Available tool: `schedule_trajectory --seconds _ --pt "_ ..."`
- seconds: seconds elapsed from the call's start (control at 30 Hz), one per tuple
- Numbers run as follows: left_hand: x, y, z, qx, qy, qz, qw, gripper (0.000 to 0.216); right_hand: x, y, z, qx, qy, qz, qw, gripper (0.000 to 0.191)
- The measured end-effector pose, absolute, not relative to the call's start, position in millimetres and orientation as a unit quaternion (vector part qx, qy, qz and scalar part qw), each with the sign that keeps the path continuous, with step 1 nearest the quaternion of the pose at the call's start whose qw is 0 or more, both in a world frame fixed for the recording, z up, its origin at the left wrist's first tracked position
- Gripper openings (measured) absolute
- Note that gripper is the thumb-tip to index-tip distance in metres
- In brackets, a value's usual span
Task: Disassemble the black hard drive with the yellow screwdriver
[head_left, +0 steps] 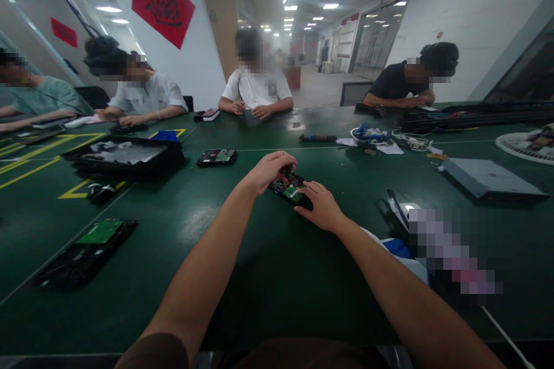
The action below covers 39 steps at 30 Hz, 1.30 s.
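Note:
An opened black electronic device [291,190] lies on the green table in front of me, its green circuit board and small inner parts facing up. My left hand [272,172] arches over its far left end, fingers curled down and pinched around something small and dark that I cannot make out. At the right end, my right hand [321,206] grips the casing, thumb on the near edge and fingers across the top. A similar black unit with a green board [98,233] rests at the left, and another opened unit [217,157] sits farther back.
A black tray [125,153] with loose pieces stands back left, near a bundled black cable [100,192]. Toward the right are a screwdriver-like tool [318,138], a bowl of blue items [367,135], a grey metal box [493,177] and a white strap. Several people sit across the table.

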<state>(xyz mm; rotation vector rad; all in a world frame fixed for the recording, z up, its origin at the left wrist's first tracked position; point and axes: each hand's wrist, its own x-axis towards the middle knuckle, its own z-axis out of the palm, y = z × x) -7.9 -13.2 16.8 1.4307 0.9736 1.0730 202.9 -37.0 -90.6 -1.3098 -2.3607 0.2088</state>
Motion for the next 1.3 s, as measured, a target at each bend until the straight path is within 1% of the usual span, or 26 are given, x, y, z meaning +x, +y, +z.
schedule_trajectory --seconds 0.1,0.17,0.3,0.47,0.57,0.77,0.97,1.17,1.3 --pt "-10.7 -15.5 23.5 0.647 0.433 0.422 0.465 0.022 203.0 -36.5 -90.7 -0.472 -0.851 0.076 0.216 0.054" --pt "-12.0 -16.6 26.4 0.655 0.447 0.405 0.455 0.022 203.1 -36.2 -91.2 -0.468 -0.853 0.073 0.219 0.054" --pt "-12.4 -18.2 27.4 0.625 0.460 0.407 0.482 0.020 203.2 -35.9 -92.3 -0.466 -0.854 0.067 0.222 0.053" --pt "-12.7 -17.7 24.0 0.534 0.440 0.406 0.597 0.025 203.5 -35.7 -92.6 -0.465 -0.854 0.073 0.221 0.052" --pt "-14.6 -16.4 23.5 0.505 0.416 0.404 0.639 0.025 203.5 -35.7 -92.7 -0.463 -0.855 0.070 0.222 0.052" --pt "-17.8 -17.2 26.0 0.508 0.424 0.398 0.636 0.027 203.4 -36.0 -91.8 -0.465 -0.854 0.071 0.221 0.052" --pt "-18.4 -15.2 23.4 0.471 0.428 0.409 0.654 0.028 204.0 -36.4 -91.0 -0.463 -0.855 0.073 0.223 0.051" --pt "-20.3 -15.2 27.1 0.496 0.456 0.408 0.617 0.026 203.5 -36.5 -92.2 -0.464 -0.853 0.074 0.228 0.051" --pt "-19.1 -14.2 24.8 0.490 0.448 0.409 0.626 0.030 203.0 -36.9 -92.1 -0.465 -0.853 0.072 0.226 0.052"
